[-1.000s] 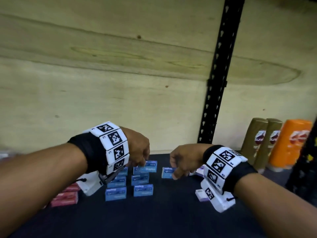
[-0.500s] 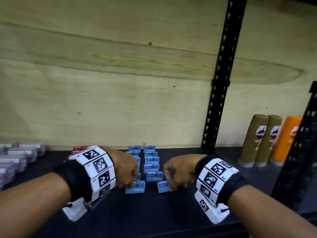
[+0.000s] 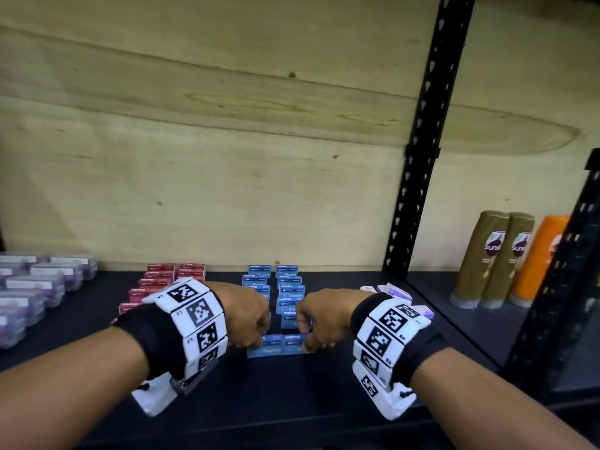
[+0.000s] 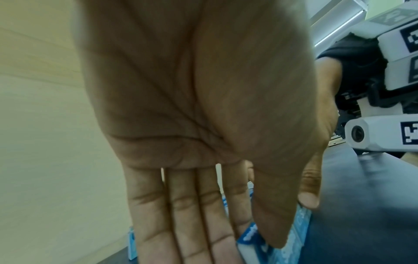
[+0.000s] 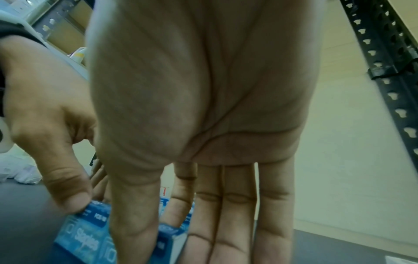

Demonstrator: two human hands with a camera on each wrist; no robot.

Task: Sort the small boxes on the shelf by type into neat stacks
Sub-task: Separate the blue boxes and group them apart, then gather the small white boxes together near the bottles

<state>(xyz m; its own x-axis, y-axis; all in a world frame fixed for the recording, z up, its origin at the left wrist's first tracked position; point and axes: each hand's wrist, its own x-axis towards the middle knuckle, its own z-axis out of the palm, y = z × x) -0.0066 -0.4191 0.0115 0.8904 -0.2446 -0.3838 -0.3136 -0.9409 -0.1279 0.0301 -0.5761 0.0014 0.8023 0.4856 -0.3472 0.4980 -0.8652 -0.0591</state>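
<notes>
Two rows of blue staples boxes (image 3: 287, 289) run from the back wall toward me on the dark shelf (image 3: 292, 401). At their near end two more blue boxes stand side by side, touching. My left hand (image 3: 256, 342) pinches the left box (image 3: 264, 349) between thumb and fingers, as the left wrist view shows with the thumb on the blue box (image 4: 296, 244). My right hand (image 3: 308, 343) pinches the right box (image 3: 293, 343); in the right wrist view that box (image 5: 165, 244) sits between thumb and fingers, beside the left box (image 5: 83, 239).
Red boxes (image 3: 156, 285) stand in rows left of the blue ones, and clear purple-tinted boxes (image 3: 39, 287) lie farther left. White-purple packs (image 3: 394, 292) sit behind my right wrist. Brown bottles (image 3: 487, 254) and an orange bottle (image 3: 539, 254) stand beyond the black upright (image 3: 418, 157).
Both hands carried their blue boxes from the back toward the front of the rows. The gap between the two boxes has closed, so they stand edge to edge.
</notes>
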